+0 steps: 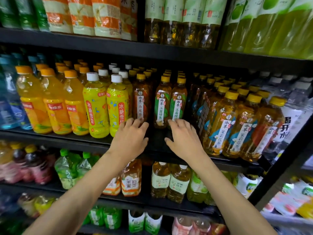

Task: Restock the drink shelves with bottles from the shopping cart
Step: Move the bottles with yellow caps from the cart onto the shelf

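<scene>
Seen from a head-worn camera, a person's 2 bare forearms reached up and forward to the middle shelf (55, 139) of a black drinks rack. The left hand (130, 137) lay palm down over the shelf's front edge. Its fingers (135, 122) were loosely spread and nearly straight, the tips touching the foot of an amber tea bottle (142, 99) with a yellow cap and a white and red label. The right hand (185, 139) lay near it, also palm down. Its fingers (176, 123) were spread and slightly bent, the tips against the foot of a green-labelled tea bottle (179, 100). Neither hand closed around anything.

A second green-labelled bottle (162, 102) stood upright, touching the first on its left, and a narrow dark gap parted it from the amber tea bottle. A bare strip of shelf showed between the 2 hands, in front of these bottles.

Left of the amber tea bottle stood 2 yellow pear-drink bottles (96, 107) with white caps, then 3 orange juice bottles (54, 106) with orange caps, with rows running back behind them. Right of the right hand stood blue-labelled tea bottles (221, 128), several rows deep, and beyond them clear water bottles (291, 119). The shelf above held larger bottles with pale green labels (181, 19). The shelf below held more tea bottles (171, 182), partly hidden by the forearms.
</scene>
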